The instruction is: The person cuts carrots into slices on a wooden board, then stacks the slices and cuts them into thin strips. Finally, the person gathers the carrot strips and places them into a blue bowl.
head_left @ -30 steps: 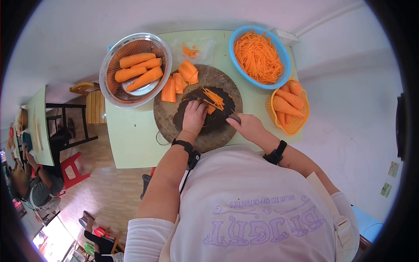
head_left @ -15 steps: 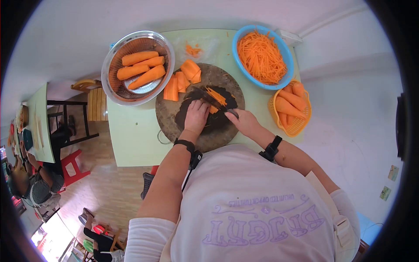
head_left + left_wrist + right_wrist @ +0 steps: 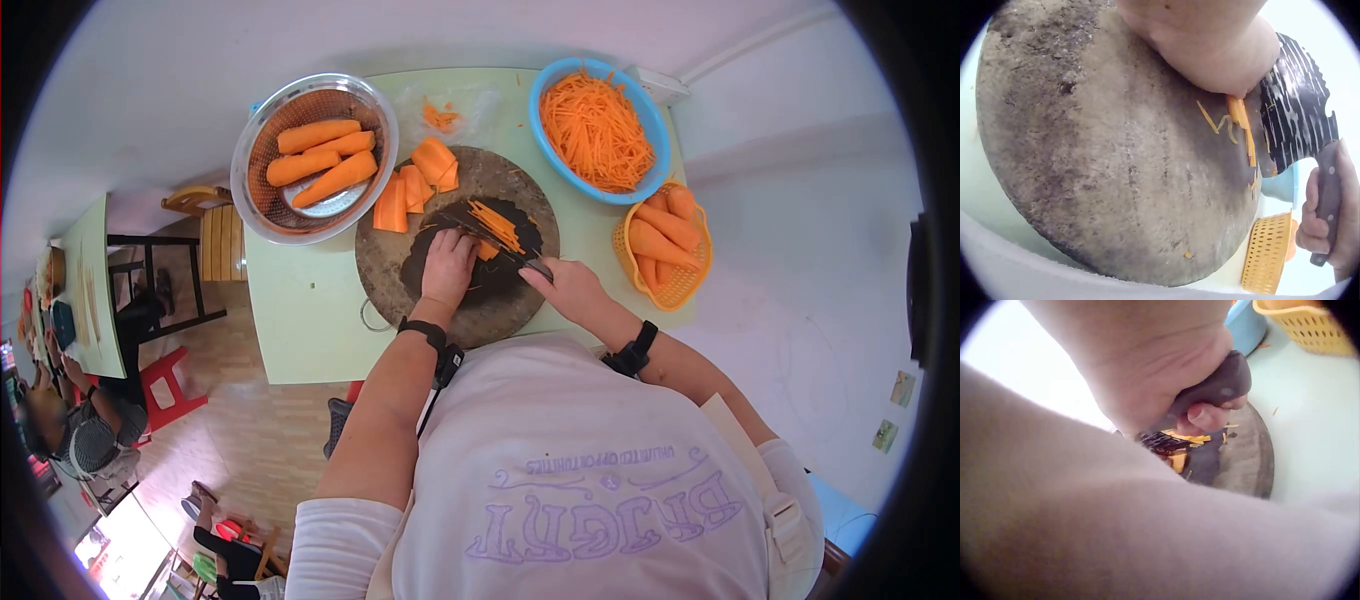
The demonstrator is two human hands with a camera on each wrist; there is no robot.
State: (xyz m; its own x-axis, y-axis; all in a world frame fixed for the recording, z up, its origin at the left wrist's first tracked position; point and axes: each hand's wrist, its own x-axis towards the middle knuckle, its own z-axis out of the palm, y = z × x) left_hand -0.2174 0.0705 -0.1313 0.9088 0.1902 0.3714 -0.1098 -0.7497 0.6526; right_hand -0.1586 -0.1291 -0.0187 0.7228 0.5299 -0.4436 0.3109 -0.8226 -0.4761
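Observation:
In the head view, the left hand (image 3: 450, 268) rests on the round chopping board (image 3: 380, 270), its bent fingertips holding down a carrot piece (image 3: 487, 250) beside the blade. The left wrist view shows carrot strips (image 3: 1249, 134) poking out from under this hand. The right hand (image 3: 572, 290) grips the dark handle of a cleaver (image 3: 1294, 100), whose black ridged blade stands close against the left hand. Cut shreds (image 3: 497, 225) lie on the blade's far side. Flat carrot slices (image 3: 392, 205) lie at the board's far left edge. Fingers of the left hand are partly hidden.
A metal colander (image 3: 243, 190) with several peeled carrots stands back left. Back right are a blue bowl (image 3: 662, 150) of shreds and a yellow basket (image 3: 690, 290) of carrots. A plastic bag (image 3: 475, 115) with scraps lies behind the board. People sit far left.
Since half a second ago the right hand and cleaver have shifted slightly right, and the blade's tilt has changed. The left hand stays on the carrot piece, almost unmoved.

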